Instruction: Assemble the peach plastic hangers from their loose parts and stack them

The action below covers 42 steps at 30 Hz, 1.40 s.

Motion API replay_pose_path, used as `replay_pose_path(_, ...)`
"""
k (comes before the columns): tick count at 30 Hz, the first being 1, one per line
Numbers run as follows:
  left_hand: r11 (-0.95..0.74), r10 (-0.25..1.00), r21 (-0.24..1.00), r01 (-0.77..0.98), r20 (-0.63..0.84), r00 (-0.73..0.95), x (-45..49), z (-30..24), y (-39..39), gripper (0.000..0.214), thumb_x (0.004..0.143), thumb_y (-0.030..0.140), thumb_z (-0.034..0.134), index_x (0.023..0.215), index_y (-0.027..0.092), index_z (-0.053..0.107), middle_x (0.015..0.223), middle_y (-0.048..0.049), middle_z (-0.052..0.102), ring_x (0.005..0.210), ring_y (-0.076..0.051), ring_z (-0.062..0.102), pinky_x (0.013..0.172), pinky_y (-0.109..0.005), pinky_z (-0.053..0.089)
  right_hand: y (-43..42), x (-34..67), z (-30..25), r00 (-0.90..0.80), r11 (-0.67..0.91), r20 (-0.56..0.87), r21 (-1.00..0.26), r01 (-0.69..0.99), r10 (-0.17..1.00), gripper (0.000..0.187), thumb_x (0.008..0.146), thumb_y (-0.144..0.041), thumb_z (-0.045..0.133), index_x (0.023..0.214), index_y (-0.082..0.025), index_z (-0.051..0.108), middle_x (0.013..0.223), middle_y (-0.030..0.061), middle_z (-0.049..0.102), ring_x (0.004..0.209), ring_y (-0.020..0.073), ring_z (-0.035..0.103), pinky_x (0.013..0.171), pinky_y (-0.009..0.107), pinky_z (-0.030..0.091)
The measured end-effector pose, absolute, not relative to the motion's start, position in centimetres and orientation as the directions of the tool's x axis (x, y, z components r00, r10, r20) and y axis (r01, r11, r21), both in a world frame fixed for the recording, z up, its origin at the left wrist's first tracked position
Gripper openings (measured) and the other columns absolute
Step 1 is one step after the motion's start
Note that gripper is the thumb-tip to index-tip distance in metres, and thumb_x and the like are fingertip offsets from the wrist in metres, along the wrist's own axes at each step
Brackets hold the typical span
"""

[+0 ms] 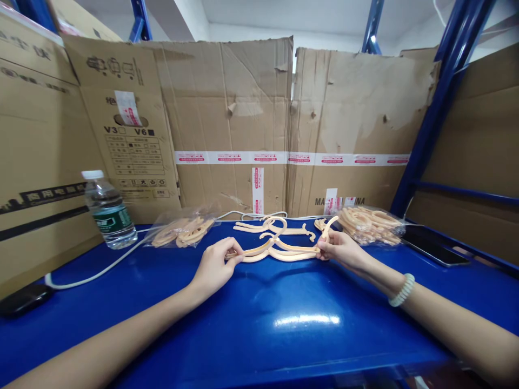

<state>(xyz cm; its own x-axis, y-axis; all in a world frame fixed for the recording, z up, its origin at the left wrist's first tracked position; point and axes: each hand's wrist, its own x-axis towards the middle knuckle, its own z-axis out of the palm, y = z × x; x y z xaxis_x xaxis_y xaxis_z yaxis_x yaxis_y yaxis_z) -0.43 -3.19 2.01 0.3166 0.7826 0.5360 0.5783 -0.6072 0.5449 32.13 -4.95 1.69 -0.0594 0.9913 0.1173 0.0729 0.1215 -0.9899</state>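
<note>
Small peach plastic hangers (pixel 279 249) lie stacked on the blue shelf surface (pixel 259 319) in front of me. My left hand (pixel 214 266) pinches the left end of the stack, fingers closed on it. My right hand (pixel 339 247), with a white bead bracelet on the wrist, grips the right end, one hanger hook rising above its fingers. Another loose hanger (pixel 272 226) lies just behind the held ones.
A clear bag of hangers (pixel 183 231) lies at the left, another bag (pixel 370 223) at the right. A water bottle (pixel 108 209) stands far left, with a white cable (pixel 97 273) and a black device (pixel 24 298). A dark tablet (pixel 430 244) rests at the right. Cardboard walls enclose the back.
</note>
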Motion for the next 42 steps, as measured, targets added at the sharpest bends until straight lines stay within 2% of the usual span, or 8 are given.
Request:
replay_pose_path(7,-0.593,0.797,0.567,0.572,0.512,0.319,-0.4,1.9,-3.0,0.006,0.078,0.016,0.059,0.073,0.019,0.060,0.074,-0.0005,0.064,0.070,-0.018,0.058,0.065,-0.029,0.041,-4.9,32.0,1.7,-0.022,0.181,0.179,-0.978,0.103,0.984,0.043,0.057,-0.048,0.080,0.069,-0.018,0.051,0.055,0.0015,0.064,0.051,0.0143,0.061,0.056,0.028,0.049)
replay_pose_path(20,-0.567,0.821,0.615,0.548,0.475,0.316,-0.5,1.8,-3.0,0.007,0.077,0.024,0.059,0.071,0.020,0.060,0.073,-0.0020,0.065,0.069,-0.020,0.060,0.066,-0.031,0.045,-5.2,31.8,2.0,0.011,0.191,0.193,-0.975,0.113,0.981,0.043,0.055,-0.046,0.082,0.068,-0.017,0.053,0.054,0.0023,0.064,0.050,0.0139,0.059,0.053,0.028,0.046)
replay_pose_path(24,-0.553,0.833,0.643,0.531,0.451,0.321,-0.3,1.8,-3.1,0.008,0.077,0.026,0.058,0.071,0.020,0.059,0.072,-0.0020,0.066,0.068,-0.019,0.061,0.066,-0.031,0.046,-5.2,31.8,2.0,0.014,0.187,0.190,-0.977,0.099,0.982,0.043,0.055,-0.044,0.084,0.068,-0.016,0.054,0.052,0.0017,0.063,0.048,0.0130,0.058,0.051,0.026,0.045)
replay_pose_path(29,-0.556,0.831,0.613,0.561,0.430,0.354,-0.4,2.4,-2.9,0.006,0.076,0.025,0.056,0.073,0.020,0.058,0.071,-0.0012,0.066,0.068,-0.019,0.062,0.064,-0.029,0.045,-5.1,31.7,2.0,0.017,0.176,0.177,-0.984,0.031,0.984,0.044,0.057,-0.046,0.084,0.069,-0.018,0.051,0.058,-0.0001,0.061,0.055,0.0137,0.059,0.056,0.028,0.048)
replay_pose_path(32,-0.586,0.810,0.540,0.604,0.416,0.414,-1.1,3.0,-2.5,0.005,0.078,0.021,0.054,0.076,0.021,0.058,0.073,-0.0004,0.067,0.070,-0.019,0.063,0.066,-0.029,0.045,-4.9,32.3,2.5,0.035,0.160,0.157,-0.982,-0.099,0.987,0.041,0.059,-0.043,0.084,0.078,-0.018,0.057,0.068,-0.0013,0.061,0.062,0.0123,0.060,0.058,0.026,0.049)
replay_pose_path(35,-0.673,0.735,0.378,0.636,0.436,0.520,-2.2,3.8,-2.0,0.011,0.079,0.016,0.050,0.082,0.021,0.059,0.081,-0.0011,0.068,0.078,-0.020,0.063,0.071,-0.030,0.044,-4.7,33.3,3.4,0.043,0.131,0.124,-0.968,-0.216,0.991,0.036,0.061,-0.040,0.084,0.081,-0.018,0.065,0.075,-0.0003,0.062,0.062,0.0098,0.056,0.054,0.022,0.047)
replay_pose_path(38,-0.751,0.649,0.229,0.620,0.430,0.627,-3.3,4.7,-1.6,0.018,0.082,0.014,0.045,0.086,0.021,0.060,0.087,-0.0021,0.069,0.082,-0.020,0.063,0.073,-0.029,0.043,-4.7,34.5,4.3,0.017,0.113,0.112,-0.972,-0.204,0.994,0.028,0.061,-0.033,0.083,0.077,-0.015,0.068,0.071,0.0007,0.062,0.058,0.0086,0.052,0.052,0.021,0.045)
replay_pose_path(42,-0.793,0.589,0.112,0.599,0.392,0.707,-4.3,5.4,-1.1,0.021,0.086,0.014,0.042,0.092,0.022,0.060,0.089,-0.0021,0.068,0.082,-0.020,0.063,0.072,-0.029,0.042,-4.8,35.6,5.0,-0.046,0.053,0.058,-0.994,-0.099,0.997,0.026,0.066,-0.033,0.080,0.082,-0.016,0.069,0.075,0.0016,0.065,0.064,0.0098,0.056,0.055,0.021,0.045)
